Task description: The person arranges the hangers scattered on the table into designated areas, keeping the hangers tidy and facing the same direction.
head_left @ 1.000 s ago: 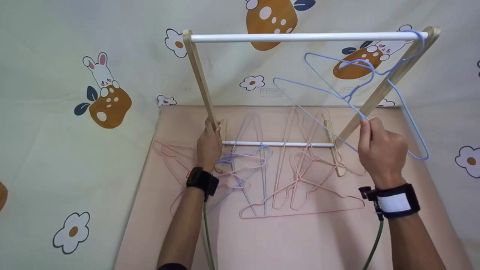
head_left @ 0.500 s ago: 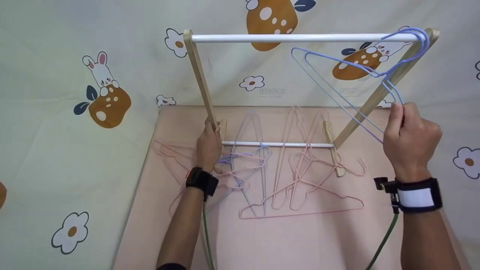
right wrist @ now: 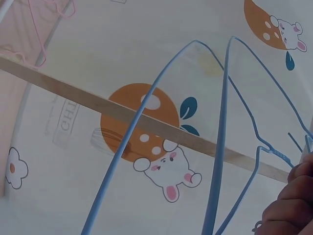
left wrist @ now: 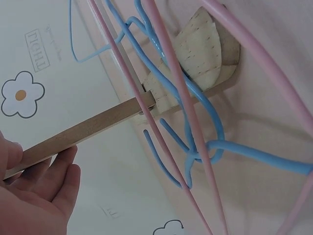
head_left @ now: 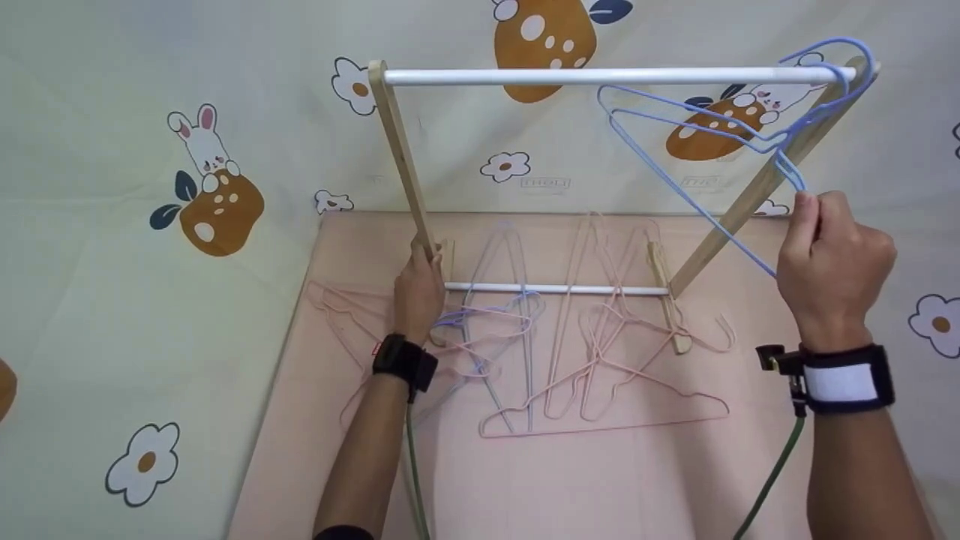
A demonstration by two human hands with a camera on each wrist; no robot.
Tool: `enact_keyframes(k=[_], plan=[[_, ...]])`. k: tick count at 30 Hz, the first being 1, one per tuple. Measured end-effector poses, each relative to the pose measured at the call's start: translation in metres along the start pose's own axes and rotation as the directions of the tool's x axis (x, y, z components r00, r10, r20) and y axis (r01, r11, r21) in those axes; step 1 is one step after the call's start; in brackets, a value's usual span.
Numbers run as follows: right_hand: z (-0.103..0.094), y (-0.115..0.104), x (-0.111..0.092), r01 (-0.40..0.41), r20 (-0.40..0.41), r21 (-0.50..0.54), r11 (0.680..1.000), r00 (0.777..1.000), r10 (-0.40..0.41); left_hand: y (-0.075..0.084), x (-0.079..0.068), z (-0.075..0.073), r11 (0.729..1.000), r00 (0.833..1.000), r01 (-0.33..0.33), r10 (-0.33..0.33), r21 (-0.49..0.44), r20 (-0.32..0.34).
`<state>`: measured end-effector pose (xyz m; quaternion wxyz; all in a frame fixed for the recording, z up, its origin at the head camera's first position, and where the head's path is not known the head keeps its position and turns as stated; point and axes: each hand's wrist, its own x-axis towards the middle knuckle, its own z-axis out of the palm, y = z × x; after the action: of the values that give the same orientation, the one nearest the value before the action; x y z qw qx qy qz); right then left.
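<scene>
My right hand [head_left: 836, 262] grips a blue clothes hanger [head_left: 840, 40] just below its neck, at the right end of the white top rail [head_left: 562, 76]. This hanger's hook stands slightly above the rail. A second blue hanger [right wrist: 120, 152] has its hook over the rail close beside it; whether my fingers also touch it I cannot tell. My left hand [head_left: 418, 292] holds the left wooden post [head_left: 401, 150] of the rack low down. In the left wrist view, that post [left wrist: 88, 128] lies between thumb and fingers.
Several pink hangers [head_left: 600, 431] and some blue ones lie overlapping on the pink surface [head_left: 562, 487], around the rack's lower white bar [head_left: 555, 288] and wooden feet [head_left: 679, 341]. The right wooden post [head_left: 739, 202] slants beside the hung hanger. Patterned cloth stands behind.
My right hand has carried the blue hanger right and upward, from left of the hung hanger to alongside it; its hook has risen to the rail's end. The left hand has stayed on the post.
</scene>
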<state>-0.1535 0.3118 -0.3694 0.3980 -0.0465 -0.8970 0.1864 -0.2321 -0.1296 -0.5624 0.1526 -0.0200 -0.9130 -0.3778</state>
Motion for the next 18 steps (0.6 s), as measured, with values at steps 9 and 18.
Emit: enact_keyframes(k=[9,18], plan=[[-0.0035,-0.0071,0.0038,-0.024,0.012,-0.005,1.0,1.0,0.024,0.0012,-0.0006,-0.0013,1.0,1.0,0.011,-0.011,-0.005,0.016],[0.001,-0.0017,0.003,-0.028,0.02,-0.012,1.0,0.999,0.029,0.0012,0.0001,-0.0013,1.0,1.0,-0.007,0.007,0.013,0.004]])
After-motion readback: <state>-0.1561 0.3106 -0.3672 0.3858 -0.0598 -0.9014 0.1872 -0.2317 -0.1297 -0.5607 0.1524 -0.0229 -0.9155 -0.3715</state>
